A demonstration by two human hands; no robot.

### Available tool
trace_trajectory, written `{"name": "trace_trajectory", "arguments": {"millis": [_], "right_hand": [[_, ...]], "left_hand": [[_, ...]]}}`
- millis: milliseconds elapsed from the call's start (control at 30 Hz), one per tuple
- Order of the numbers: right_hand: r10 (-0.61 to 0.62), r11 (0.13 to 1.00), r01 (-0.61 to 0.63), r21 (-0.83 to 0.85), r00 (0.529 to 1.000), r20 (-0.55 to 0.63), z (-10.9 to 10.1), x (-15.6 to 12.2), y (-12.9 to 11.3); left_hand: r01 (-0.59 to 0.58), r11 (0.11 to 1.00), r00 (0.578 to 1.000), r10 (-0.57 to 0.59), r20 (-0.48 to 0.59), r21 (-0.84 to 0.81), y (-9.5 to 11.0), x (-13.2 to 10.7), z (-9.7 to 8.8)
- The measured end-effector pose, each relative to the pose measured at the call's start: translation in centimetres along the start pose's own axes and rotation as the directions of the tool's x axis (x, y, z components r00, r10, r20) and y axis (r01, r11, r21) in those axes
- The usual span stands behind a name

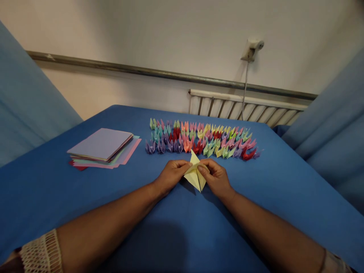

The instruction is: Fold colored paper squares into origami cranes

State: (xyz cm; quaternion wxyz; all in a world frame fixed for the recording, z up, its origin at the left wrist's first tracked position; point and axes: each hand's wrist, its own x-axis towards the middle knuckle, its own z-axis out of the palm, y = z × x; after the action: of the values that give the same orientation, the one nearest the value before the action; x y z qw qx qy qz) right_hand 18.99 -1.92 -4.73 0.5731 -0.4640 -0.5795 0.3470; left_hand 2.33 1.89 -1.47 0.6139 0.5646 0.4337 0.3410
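A pale yellow folded paper piece (195, 175), diamond-shaped with a point up and a point down, rests on the blue cloth-covered table (85, 197). My left hand (171, 175) pinches its left edge with fingers curled. Pressing on its right side is my right hand (216, 176), thumb and fingers closed on the paper. Just beyond the hands stand rows of several small folded paper cranes (200, 141) in many colours.
A stack of coloured square paper sheets (104, 148) lies at the left of the table. Blue curtains (25, 102) hang on both sides. A metal rail (159, 72) and a white radiator (244, 108) run along the wall behind.
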Motion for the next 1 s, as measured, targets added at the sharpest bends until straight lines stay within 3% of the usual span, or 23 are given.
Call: {"name": "trace_trajectory", "arguments": {"millis": [100,233,367,533,667,833,1000], "right_hand": [[0.101,0.994,-0.099,0.034,0.994,-0.035,0.2,0.0,0.6],[0.132,0.991,-0.131,0.014,0.990,-0.055,0.3,0.1,1.0],[0.084,0.995,-0.085,-0.055,0.996,-0.021,0.4,0.0,0.7],[0.038,0.995,-0.031,-0.097,0.997,0.064,0.1,-0.3,-0.6],[0.072,0.996,-0.076,0.047,0.993,0.090,-0.2,-0.2,-1.1],[0.248,0.908,-0.254,0.334,0.967,0.061,0.5,0.3,-0.4],[0.283,0.883,-0.299,0.362,0.954,0.097,1.0,0.6,-0.3]], "left_hand": [[-0.023,1.000,0.997,0.022,0.068,0.003,0.3,-0.4,0.0],[-0.081,0.996,0.981,0.087,0.172,-0.039,0.5,-0.6,0.1],[-0.146,0.989,0.987,0.144,0.072,0.024,0.1,-0.3,0.2],[-0.076,0.996,0.996,0.078,-0.033,0.046,-0.2,-0.1,0.3],[-0.041,0.999,0.994,0.037,-0.105,-0.030,0.1,-0.2,0.4],[-0.030,0.990,0.992,0.012,-0.124,-0.141,0.1,-0.4,0.5],[-0.008,0.995,0.995,-0.002,-0.098,-0.101,0.2,-0.6,0.5]]}}
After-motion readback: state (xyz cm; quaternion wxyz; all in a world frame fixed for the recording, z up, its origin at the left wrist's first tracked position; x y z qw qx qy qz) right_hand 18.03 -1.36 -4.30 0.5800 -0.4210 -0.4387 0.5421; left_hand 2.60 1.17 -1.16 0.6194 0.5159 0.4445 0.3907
